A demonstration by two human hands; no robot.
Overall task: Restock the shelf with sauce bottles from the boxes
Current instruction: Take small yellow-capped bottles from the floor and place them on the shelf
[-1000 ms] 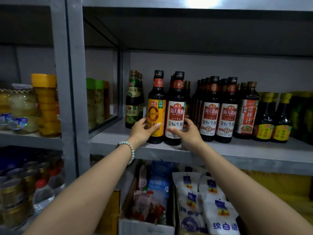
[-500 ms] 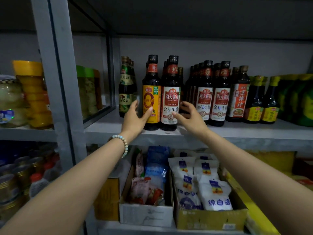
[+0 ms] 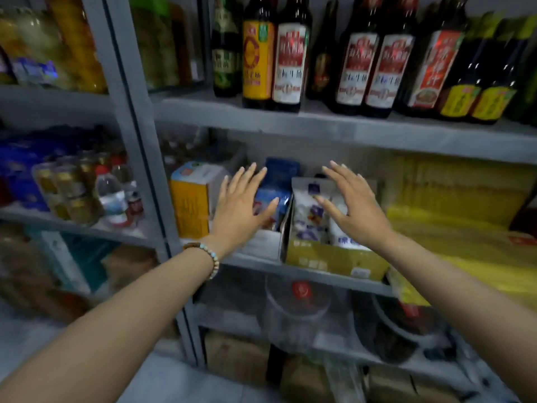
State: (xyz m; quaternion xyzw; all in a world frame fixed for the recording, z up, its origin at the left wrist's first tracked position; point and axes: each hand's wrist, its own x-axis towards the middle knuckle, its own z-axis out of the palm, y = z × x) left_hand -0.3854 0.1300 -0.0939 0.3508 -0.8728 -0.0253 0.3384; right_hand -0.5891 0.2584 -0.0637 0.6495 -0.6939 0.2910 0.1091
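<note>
Item: my left hand (image 3: 242, 206) and right hand (image 3: 353, 206), now off the dark glass sauce bottles (image 3: 287, 58), spread wide, empty. Bottles stand at 12 o'clock on grey metal shelf (image 3: 319, 128). Placement done; next box pending.

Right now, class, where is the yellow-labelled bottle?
In the head view, the yellow-labelled bottle stands upper centre on the shelf, between a green-labelled bottle and a red-and-white-labelled bottle.

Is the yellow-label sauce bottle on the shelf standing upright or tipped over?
Upright. The yellow-label sauce bottle stands with its base flat on the shelf, body vertical beside the red-and-white-label bottle. Neither hand touches it.
</note>
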